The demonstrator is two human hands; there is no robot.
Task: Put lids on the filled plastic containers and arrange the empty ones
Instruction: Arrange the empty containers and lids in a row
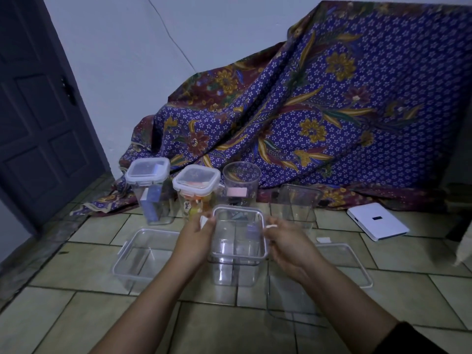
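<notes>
A clear square container [238,247] with a clear lid on its top stands on the tiled floor in front of me. My left hand [195,237] holds its left side and pinches a white clip flap. My right hand [287,242] grips the right side at another white flap. Behind stand two lidded filled containers, one with blue contents [150,190] and one with orange contents [195,192], plus an open round jar [241,185] with a pink label. Empty clear tubs sit at left [143,259], back right [297,203] and right [339,267].
A patterned purple cloth [319,111] drapes over something bulky behind the containers. A white flat box [378,221] lies on the floor at right. A dark door [38,111] stands at left. Another clear piece [281,295] lies near my right forearm.
</notes>
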